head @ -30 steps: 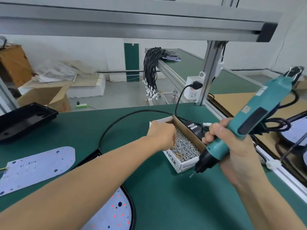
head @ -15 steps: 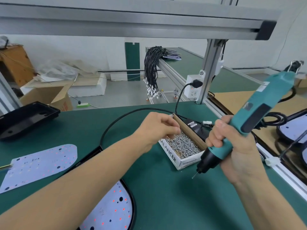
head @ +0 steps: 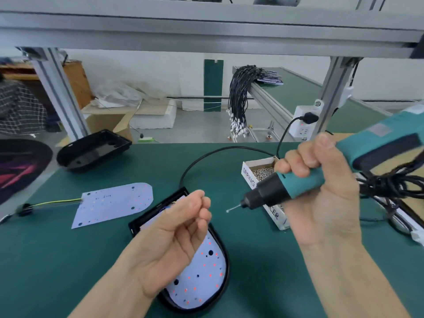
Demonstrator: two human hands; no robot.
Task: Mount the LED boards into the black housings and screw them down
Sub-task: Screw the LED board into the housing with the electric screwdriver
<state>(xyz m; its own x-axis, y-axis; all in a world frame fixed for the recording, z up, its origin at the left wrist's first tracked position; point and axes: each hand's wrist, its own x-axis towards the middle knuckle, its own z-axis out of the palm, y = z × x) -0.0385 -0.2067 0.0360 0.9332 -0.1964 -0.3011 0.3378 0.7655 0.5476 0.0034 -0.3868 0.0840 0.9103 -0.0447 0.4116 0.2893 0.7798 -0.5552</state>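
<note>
**Screw to bit, then down into the board**

The left hand (head: pixel 176 237) hovers with fingers (head: pixel 202 214) curled together, perhaps pinching a screw, though none shows; the right hand (head: pixel 321 191) grips the electric screwdriver (head: pixel 298 187), bit aimed at those fingertips. Best seat the screw squarely on the bit first; the LED board (head: pixel 202 271) lies in its black housing (head: pixel 226 267) directly beneath the left fingers. The screw box (head: pixel 250 177) stands behind the right fingers; a spare board (head: pixel 114 203) and an empty housing (head: pixel 91 150) lie beyond the left fingers on the worktop (head: pixel 263 260); the black cable (head: pixel 206 157) trails near.
</note>
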